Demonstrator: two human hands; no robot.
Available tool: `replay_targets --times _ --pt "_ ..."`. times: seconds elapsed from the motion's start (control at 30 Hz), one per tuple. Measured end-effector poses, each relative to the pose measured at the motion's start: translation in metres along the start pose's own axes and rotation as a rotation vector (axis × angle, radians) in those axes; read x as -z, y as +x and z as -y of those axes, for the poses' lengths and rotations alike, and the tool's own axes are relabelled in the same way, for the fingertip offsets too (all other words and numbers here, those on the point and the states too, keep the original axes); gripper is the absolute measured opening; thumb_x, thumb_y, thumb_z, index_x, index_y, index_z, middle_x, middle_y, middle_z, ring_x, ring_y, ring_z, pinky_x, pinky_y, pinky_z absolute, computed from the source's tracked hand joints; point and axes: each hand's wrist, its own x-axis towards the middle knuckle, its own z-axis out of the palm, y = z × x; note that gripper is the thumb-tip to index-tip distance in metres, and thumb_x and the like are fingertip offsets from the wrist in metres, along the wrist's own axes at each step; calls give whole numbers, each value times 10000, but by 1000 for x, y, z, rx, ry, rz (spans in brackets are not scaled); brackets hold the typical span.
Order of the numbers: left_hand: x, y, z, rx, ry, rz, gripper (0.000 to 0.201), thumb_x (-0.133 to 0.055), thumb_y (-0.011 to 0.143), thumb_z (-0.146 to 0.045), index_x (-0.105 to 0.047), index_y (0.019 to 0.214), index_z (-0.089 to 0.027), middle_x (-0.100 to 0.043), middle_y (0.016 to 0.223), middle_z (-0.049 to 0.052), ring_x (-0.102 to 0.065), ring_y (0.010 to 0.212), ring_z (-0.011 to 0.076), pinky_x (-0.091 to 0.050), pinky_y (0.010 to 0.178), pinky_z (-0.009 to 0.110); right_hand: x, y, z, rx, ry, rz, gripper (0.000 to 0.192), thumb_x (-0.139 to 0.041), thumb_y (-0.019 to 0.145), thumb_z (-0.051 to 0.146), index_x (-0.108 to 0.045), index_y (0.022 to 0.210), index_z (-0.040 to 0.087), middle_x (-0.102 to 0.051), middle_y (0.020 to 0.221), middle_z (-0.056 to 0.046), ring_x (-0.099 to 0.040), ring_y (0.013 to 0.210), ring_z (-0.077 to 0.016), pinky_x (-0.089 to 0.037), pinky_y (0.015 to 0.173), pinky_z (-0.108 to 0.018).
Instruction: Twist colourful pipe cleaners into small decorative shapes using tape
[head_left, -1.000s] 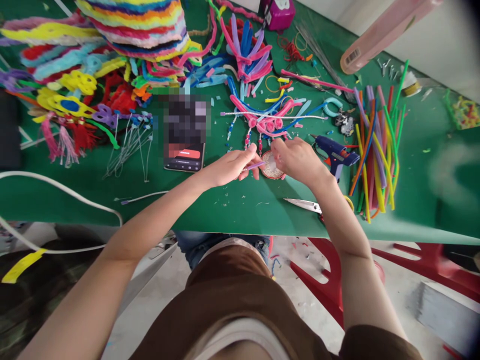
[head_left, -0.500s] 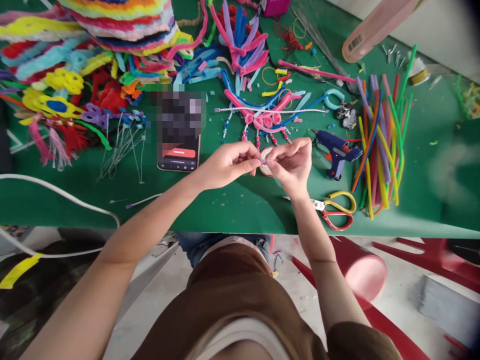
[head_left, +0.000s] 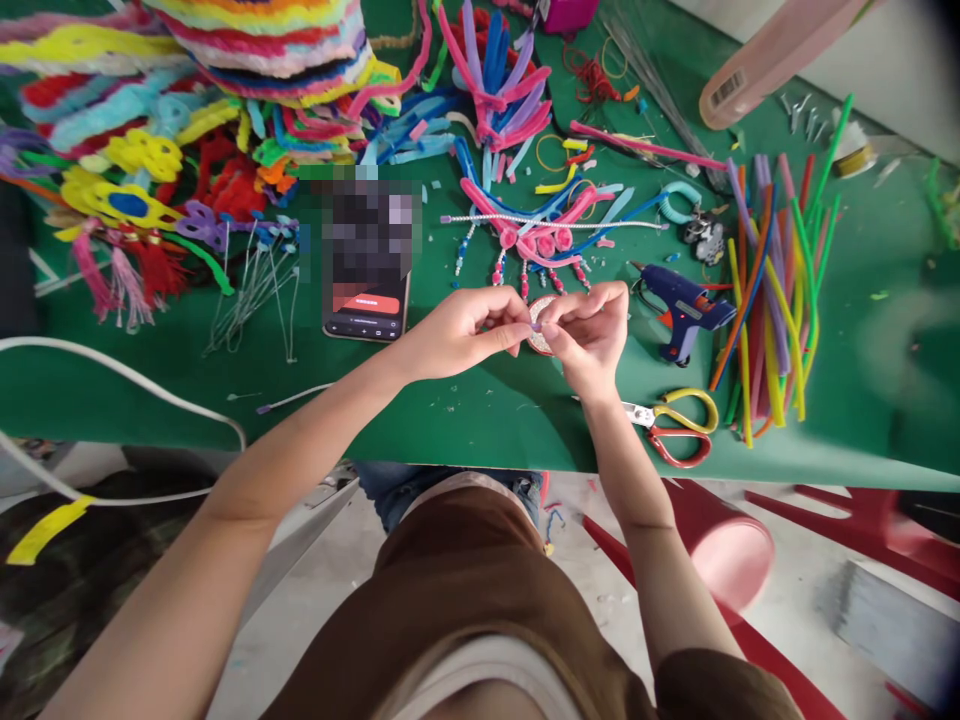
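Your left hand (head_left: 461,335) and right hand (head_left: 592,330) meet fingertip to fingertip above the green table (head_left: 480,420), both pinching a short purple pipe-cleaner piece (head_left: 534,327) between thumb and forefinger. Just behind it lies a small round disc (head_left: 541,312). The glue gun (head_left: 684,308) and scissors (head_left: 679,425) lie to your right, the phone (head_left: 367,300) to your left.

Green worktop (head_left: 465,420) all over. Glue gun (head_left: 684,312) is dark blue with an orange tip, scissors (head_left: 679,425) have one yellow handle and one red. The pipe cleaner bundle (head_left: 772,290) mixes yellow, orange, green, purple, pink. Stacked fuzzy pile (head_left: 277,40) is rainbow-striped. Phone (head_left: 366,300) shows a red bar.
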Motion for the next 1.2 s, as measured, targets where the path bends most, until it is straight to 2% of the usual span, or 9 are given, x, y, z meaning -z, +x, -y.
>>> replay_targets --times 0.4,0.6,0.77,0.9,1.03,1.2 --pt "-1 1 0 3 -5 8 295 -609 880 -442 -593 783 -163 -667 705 23 -595 618 96 -439 551 199 2 1 -2 3 4 33 472 -616 825 578 -237 887 303 -564 688 97 -617 583 -120 -535 560 -311" --pt "-1 1 2 19 -17 3 291 -628 862 -435 -616 785 -155 -687 692 33 -594 587 98 -427 522 205 6 1 1 34 -38 83 458 -685 807 480 -270 884 301 -599 711 95 -629 586 -109 -489 489 -268" --pt "2 3 6 70 -54 29 302 -668 831 -434 -684 829 -133 -709 666 49 -551 479 85 -389 439 205 14 1 6 69 -94 159 392 -716 802 380 -359 937 295 -673 781 79 -644 571 -101 -459 453 -242" --pt "3 4 9 120 -57 41 290 -679 829 -403 -726 924 -134 -726 691 53 -568 458 85 -449 449 211 24 3 14 198 -338 196 291 -700 826 271 -455 981 283 -711 826 47 -688 663 -129 -523 569 -278" --pt "3 5 12 97 -21 43 257 -682 814 -382 -747 896 -147 -727 704 43 -635 552 112 -500 520 216 32 6 23 371 -649 254 203 -671 849 235 -502 956 268 -731 838 27 -691 715 -146 -502 637 -295" --pt "3 7 18 41 55 41 165 -653 803 -293 -730 841 -152 -737 770 29 -661 682 119 -499 616 205 30 4 33 407 -809 349 141 -573 904 190 -479 996 241 -729 871 -4 -676 786 -163 -462 689 -308"
